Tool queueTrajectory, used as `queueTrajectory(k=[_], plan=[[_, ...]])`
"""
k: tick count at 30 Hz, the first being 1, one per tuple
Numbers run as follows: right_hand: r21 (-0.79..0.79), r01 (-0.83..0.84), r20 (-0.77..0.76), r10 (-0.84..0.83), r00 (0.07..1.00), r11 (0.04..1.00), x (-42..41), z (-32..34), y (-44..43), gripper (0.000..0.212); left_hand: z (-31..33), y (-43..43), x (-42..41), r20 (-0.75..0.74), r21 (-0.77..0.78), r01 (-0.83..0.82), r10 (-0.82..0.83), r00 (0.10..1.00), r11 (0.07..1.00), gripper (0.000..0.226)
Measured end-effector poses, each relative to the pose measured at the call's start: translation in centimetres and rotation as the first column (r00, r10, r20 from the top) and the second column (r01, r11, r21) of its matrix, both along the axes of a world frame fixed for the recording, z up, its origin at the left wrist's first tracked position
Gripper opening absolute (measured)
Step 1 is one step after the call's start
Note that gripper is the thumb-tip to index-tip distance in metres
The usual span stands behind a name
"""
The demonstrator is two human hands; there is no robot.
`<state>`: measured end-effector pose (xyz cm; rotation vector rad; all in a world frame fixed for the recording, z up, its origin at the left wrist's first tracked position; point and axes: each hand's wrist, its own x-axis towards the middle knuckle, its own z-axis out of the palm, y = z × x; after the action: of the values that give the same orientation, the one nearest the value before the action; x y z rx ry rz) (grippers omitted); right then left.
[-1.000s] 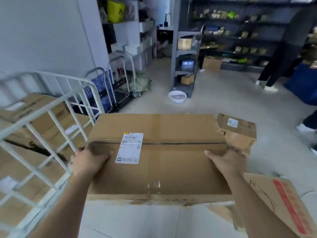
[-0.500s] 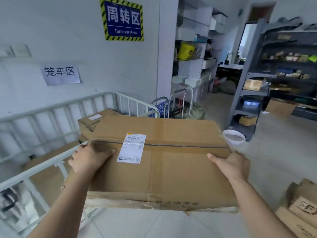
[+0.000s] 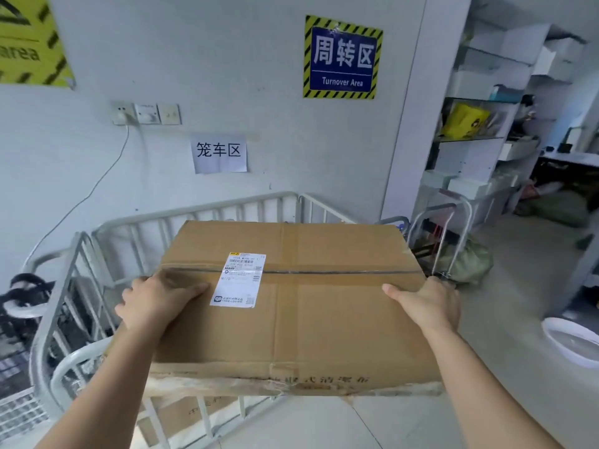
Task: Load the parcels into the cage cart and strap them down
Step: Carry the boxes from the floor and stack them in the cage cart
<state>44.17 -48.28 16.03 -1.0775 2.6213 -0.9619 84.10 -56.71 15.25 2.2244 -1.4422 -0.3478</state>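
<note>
**One parcel in hand, cart part-loaded**

Left hand (image 3: 155, 299) and right hand (image 3: 428, 306) are each keeping a curled grip on a side edge of one large parcel (image 3: 308, 319), holding it at centre before the cage cart (image 3: 227, 204). One carton (image 3: 181, 419) is showing through the bars at 7 o'clock. Setting down and strapping are remaining; no strap showing
</note>
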Motion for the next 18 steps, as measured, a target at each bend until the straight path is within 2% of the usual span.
queueTrajectory(k=[7, 12, 18], plan=[[0.008, -0.158, -0.044, 0.158, 0.986, 0.987, 1.2, 1.4, -11.3, 0.090, 0.7, -4.9, 2.2, -0.038, -0.012, -0.155, 0.154, 0.987, 0.988, 0.083], [0.026, -0.272, -0.067, 0.273, 0.960, 0.962, 3.5, 2.2, -17.8, 0.089, 0.7, -7.6, 4.7, -0.096, -0.008, -0.233, 0.231, 0.968, 0.972, 0.090], [0.042, -0.356, -0.038, 0.357, 0.933, 0.934, 7.4, 1.7, -25.6, 0.089, 0.9, -11.9, 7.6, -0.070, -0.018, -0.328, 0.326, 0.943, 0.944, 0.078]])
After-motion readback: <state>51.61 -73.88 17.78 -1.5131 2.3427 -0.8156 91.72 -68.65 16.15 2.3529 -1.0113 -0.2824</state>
